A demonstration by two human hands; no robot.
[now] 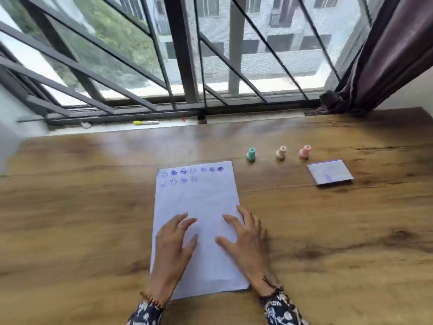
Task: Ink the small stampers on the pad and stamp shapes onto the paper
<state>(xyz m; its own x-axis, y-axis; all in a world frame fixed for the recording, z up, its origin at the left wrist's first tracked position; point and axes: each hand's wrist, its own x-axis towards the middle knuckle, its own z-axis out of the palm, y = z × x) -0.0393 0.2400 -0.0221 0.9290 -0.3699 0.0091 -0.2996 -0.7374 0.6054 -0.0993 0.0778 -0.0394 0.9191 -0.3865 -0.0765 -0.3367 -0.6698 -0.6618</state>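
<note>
Home room, likely a flat on an upper floor. Wooden table (93, 207) is set against a barred window (182, 55); a dark curtain (386, 55) is drawn to the right. Apartment blocks are seen outside. A marker (145, 122) is left on the sill.

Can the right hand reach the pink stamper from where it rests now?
Probably yes. The right hand lies flat and empty on the paper, and only bare table lies between it and the pink stamper.

Teal stamper (251, 156), cream stamper (280, 155), pink stamper (304, 152).
</note>
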